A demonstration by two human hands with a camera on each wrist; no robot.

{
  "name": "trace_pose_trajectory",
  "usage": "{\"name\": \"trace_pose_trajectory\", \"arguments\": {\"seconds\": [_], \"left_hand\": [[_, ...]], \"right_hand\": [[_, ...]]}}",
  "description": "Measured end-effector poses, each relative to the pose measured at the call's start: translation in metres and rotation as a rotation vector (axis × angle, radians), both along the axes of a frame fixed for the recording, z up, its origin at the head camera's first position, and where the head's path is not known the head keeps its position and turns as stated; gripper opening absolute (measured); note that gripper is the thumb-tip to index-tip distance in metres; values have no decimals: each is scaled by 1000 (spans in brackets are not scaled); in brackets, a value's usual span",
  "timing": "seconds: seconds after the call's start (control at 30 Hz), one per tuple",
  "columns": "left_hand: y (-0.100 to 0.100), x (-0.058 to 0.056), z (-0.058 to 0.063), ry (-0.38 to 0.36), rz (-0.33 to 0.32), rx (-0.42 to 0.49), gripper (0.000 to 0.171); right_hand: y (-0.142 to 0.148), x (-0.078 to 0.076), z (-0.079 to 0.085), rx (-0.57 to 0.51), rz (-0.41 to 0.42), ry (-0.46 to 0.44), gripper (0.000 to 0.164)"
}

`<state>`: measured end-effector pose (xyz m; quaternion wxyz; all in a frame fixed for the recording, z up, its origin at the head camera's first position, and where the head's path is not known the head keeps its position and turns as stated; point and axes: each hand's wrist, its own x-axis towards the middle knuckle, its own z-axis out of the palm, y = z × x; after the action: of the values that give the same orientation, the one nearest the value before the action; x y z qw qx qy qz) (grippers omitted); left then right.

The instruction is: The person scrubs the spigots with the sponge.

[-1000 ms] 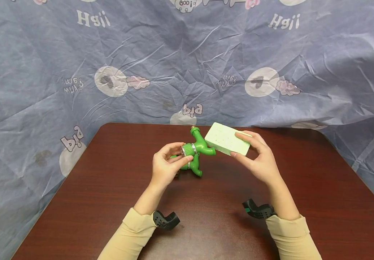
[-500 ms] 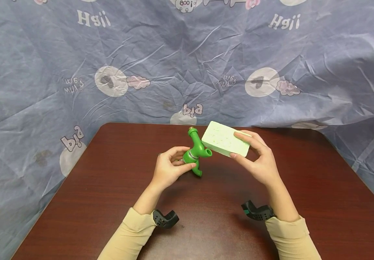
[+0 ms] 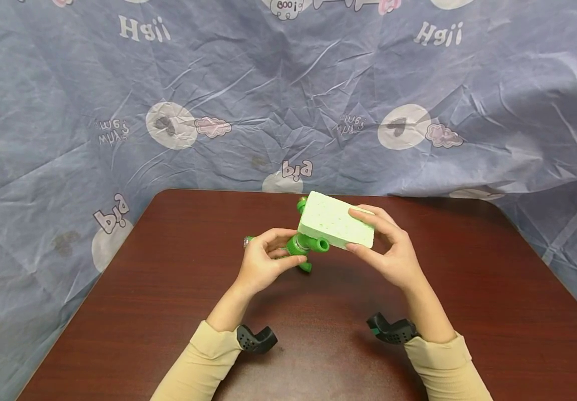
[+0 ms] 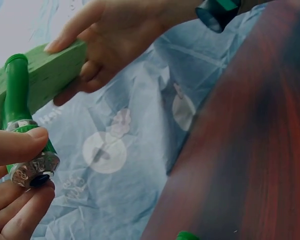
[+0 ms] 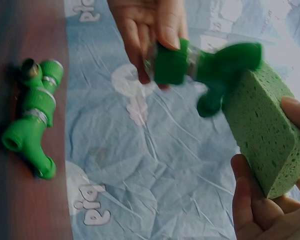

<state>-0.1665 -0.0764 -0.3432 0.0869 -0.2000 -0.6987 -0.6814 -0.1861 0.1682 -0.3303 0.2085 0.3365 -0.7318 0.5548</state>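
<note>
My left hand (image 3: 260, 264) grips a green plastic tap (image 3: 314, 244) by its ribbed collar, with thumb and fingers around it. The spout's open end points toward the head camera. My right hand (image 3: 394, 250) pinches a pale green sponge (image 3: 336, 220) between thumb and fingers. In the right wrist view the sponge's edge (image 5: 260, 130) touches the tap's body (image 5: 215, 65). From the head view, the sponge covers part of the tap. Both are held up above the table. A second green tap (image 5: 35, 115) lies on the table, mostly hidden behind my left hand in the head view.
The dark reddish-brown table (image 3: 168, 312) has its far edge close behind the hands. A wrinkled blue-grey printed cloth (image 3: 268, 111) hangs behind it. Each wrist wears a black camera mount, one on the left wrist (image 3: 257, 338) and one on the right wrist (image 3: 392, 329).
My left hand has turned the tap so its spout faces the head camera. My right hand has shifted left, bringing the sponge over part of the tap.
</note>
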Motion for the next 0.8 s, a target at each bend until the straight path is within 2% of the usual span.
{"name": "trace_pose_trajectory", "arguments": {"seconds": [0.17,0.37,0.47,0.6,0.7,0.8], "left_hand": [[4,3,0,22,-58,-16,40],[5,4,0,15,-86,-28,41],[4,-3,-11,45,-70,-17,42],[1,-14,-26,107,-48,-12,43],[1,-15,-27,118,-48,-3,43],[1,-15,-27,111,-61,11,44]], "right_hand": [[-5,-1,-3,-16,-27,13,57],[-10,8,12,-44,-212,48,52],[-9,12,19,-82,-256,38,49],[-3,9,16,-95,-162,27,50],[2,3,8,-49,-79,23,55],[3,-2,1,-11,-48,22,60]]}}
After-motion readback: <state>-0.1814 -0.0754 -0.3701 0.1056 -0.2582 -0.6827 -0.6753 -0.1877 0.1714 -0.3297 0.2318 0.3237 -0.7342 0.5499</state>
